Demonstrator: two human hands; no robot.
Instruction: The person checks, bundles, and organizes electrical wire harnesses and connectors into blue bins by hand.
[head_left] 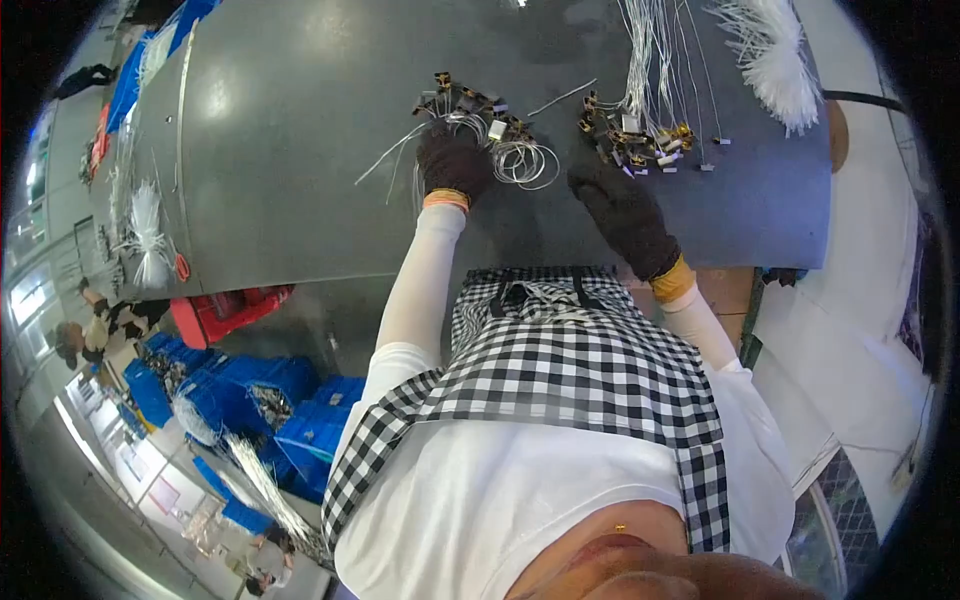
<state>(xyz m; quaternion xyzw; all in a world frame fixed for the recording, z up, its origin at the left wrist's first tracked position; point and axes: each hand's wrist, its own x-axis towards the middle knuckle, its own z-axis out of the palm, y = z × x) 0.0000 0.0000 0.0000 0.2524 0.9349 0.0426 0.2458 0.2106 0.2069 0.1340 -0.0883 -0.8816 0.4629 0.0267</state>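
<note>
Left hand (pixel 455 162) at wires (pixel 503 166), grip unclear; right hand (pixel 622 215) near connectors (pixel 640 148).

No legible text, labels, brands, numbers or signs in view.

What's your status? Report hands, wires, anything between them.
Left hand at wire bundle, grip unclear. Right hand by connector pile, grip unclear. Coiled wire between hands.

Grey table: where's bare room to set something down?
The table is barest between the left-edge white bundle and the left hand; a smaller patch lies between that and the right hand, nearer the body than the wire coil. Crowded: beyond both hands, with small parts.
</note>
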